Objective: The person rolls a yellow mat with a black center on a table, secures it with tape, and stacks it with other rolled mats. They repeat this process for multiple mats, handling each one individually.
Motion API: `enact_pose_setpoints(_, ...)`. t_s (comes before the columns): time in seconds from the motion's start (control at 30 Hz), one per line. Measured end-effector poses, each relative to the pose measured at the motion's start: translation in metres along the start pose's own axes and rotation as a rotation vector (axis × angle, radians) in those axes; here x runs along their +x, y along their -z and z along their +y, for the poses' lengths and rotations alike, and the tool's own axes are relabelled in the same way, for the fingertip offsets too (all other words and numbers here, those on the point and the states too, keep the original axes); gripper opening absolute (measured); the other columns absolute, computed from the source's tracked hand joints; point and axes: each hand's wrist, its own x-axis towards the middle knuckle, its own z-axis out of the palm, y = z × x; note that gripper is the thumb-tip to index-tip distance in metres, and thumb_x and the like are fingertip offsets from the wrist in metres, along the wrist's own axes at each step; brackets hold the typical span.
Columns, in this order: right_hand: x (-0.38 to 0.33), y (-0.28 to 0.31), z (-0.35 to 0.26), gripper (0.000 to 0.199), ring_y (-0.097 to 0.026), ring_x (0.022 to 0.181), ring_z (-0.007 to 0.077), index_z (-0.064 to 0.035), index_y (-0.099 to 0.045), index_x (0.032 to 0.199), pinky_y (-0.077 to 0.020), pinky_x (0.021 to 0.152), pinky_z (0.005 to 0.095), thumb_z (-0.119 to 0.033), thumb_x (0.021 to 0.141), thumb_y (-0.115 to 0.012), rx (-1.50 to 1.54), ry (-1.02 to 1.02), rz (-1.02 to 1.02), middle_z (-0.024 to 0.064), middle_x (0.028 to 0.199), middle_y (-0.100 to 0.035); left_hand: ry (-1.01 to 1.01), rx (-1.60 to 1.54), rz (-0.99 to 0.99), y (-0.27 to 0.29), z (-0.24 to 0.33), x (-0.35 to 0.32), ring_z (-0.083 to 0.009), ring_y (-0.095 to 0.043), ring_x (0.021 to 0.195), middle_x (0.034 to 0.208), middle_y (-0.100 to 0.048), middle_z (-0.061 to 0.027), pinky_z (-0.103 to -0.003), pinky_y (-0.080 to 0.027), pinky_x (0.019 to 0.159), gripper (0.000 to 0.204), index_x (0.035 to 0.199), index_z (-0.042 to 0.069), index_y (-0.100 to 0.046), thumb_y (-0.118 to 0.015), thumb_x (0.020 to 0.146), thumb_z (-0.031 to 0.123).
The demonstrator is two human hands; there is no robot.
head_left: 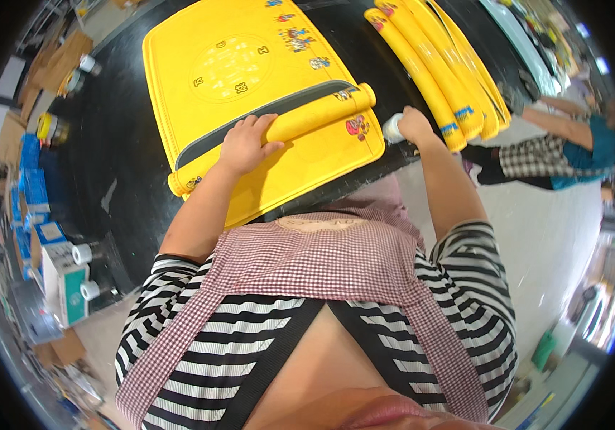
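Observation:
A yellow mat with cartoon prints and a round pattern lies flat before me. Across it runs a yellow roll, the same kind of printed sheet rolled into a tube, with a grey strip along its far side. My left hand is laid over the roll, fingers across its top and thumb on the near side, holding it. Just past the mat's right edge, my right hand is closed around a small white roll, which looks like tape; the fingers partly hide it.
Several rolled yellow mats lie side by side on the black table at the right. Beyond them stands a person in a checked garment. White rolls, a carton and blue packages are at the left.

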Motion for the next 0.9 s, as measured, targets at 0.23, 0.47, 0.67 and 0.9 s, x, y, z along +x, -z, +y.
enact_pose_setpoints(0.23,-0.005,0.010,-0.007,0.032,-0.071,0.095,0.0448,0.0026,-0.067,0.110,-0.0563,0.085,0.0479,-0.013,0.085,-0.054,0.088,0.008,-0.080,0.0280,0.106,-0.072,-0.012,0.013,0.042,-0.003,-0.003,-0.006,-0.0345,-0.062,0.114,0.117,-0.063,-0.0136,-0.047,-0.051,0.097,0.065,0.144,0.019,-0.055,-0.076,0.089,0.046)
enact_pose_setpoints(0.47,-0.002,0.010,-0.009,0.028,-0.069,0.102,0.0450,0.0017,-0.066,0.105,-0.0551,0.088,0.0467,-0.013,0.083,-0.059,0.163,-0.051,-0.114,0.0269,0.106,-0.072,0.001,-0.005,0.034,0.000,-0.004,-0.006,-0.0352,-0.061,0.111,0.116,-0.062,-0.0126,-0.046,-0.050,0.097,0.064,0.144,0.018,-0.054,-0.078,0.089,0.039)
enact_pose_setpoints(0.67,0.002,0.005,0.001,0.029,-0.069,0.100,0.0465,0.0027,-0.067,0.106,-0.0549,0.086,0.0474,-0.012,0.082,-0.058,0.244,-0.057,-0.102,0.0286,0.105,-0.071,0.000,0.007,0.048,-0.003,-0.005,-0.006,-0.0343,-0.061,0.110,0.116,-0.062,-0.0118,-0.046,-0.051,0.097,0.066,0.145,0.018,-0.054,-0.078,0.088,0.040)
enact_pose_setpoints(0.9,-0.006,0.011,-0.008,0.025,-0.069,0.097,0.0470,0.0030,-0.066,0.103,-0.0547,0.082,0.0479,-0.008,0.082,-0.058,0.211,-0.007,-0.097,0.0289,0.102,-0.071,0.010,-0.019,0.034,0.000,-0.005,-0.008,-0.0348,-0.061,0.114,0.120,-0.063,-0.0127,-0.046,-0.050,0.099,0.067,0.145,0.018,-0.054,-0.079,0.087,0.040)
